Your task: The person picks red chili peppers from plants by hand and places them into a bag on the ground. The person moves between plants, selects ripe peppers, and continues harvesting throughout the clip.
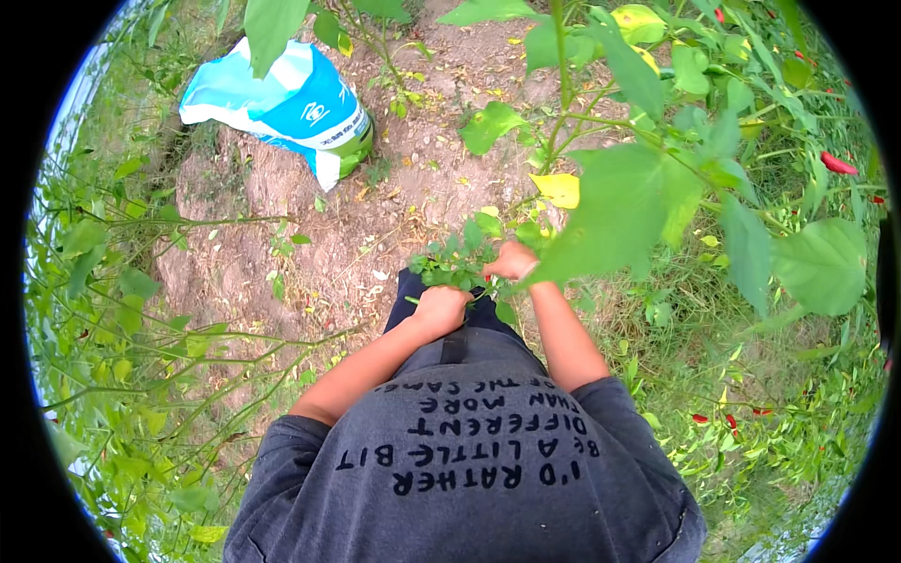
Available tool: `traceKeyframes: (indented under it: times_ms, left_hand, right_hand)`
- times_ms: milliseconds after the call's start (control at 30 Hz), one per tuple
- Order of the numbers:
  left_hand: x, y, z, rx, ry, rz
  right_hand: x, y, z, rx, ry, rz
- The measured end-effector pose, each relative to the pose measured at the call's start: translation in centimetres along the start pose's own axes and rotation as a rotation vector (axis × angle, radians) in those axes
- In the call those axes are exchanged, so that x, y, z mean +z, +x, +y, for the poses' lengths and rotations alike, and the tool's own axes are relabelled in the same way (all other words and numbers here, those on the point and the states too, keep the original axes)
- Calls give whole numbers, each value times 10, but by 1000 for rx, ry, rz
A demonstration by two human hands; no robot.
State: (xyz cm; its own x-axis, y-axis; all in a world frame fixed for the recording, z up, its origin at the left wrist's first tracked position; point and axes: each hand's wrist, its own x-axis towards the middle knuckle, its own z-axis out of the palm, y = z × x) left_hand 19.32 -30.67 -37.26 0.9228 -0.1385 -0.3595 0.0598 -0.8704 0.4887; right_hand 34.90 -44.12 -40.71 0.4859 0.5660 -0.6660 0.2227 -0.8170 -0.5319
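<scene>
My left hand (pixel 442 310) is closed in a fist in front of my waist, around the stems of a leafy green sprig (pixel 454 264). A thin green tip (pixel 412 300) pokes out at the fist's left side; whether it is a pepper or a stem is unclear. My right hand (pixel 512 262) is just to the right, its fingers bent inward among the leaves. At its fingertips shows a small red chili pepper (pixel 488 277), mostly hidden by the hand and foliage. Large leaves (pixel 612 211) of a tall plant hang close to the camera and overlap my right wrist.
A blue, white and green plastic sack (pixel 295 105) bearing writing sits on the dry soil (pixel 422 148) at the upper left. Pepper plants crowd both sides. Branches (pixel 232 352) reach in from the left. Red peppers (pixel 838 163) hang at the right; others (pixel 731 421) show lower down.
</scene>
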Motion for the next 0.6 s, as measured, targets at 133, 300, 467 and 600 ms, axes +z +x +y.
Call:
traceKeyframes:
  times_ms: [133, 300, 467, 600]
  left_hand:
    - [-4, 2, 9, -17, 60, -87]
    - [-8, -3, 6, -34, 52, -78]
    - [-16, -11, -4, -70, 0, -59]
    - [-39, -22, -4, -3, -333, 410]
  right_hand:
    - [3, 14, -7, 112, -289, -93]
    - [45, 59, 60, -144, -128, -153]
    - [62, 36, 79, -235, 285, -6]
    - [54, -8, 18, -132, 1156, 107]
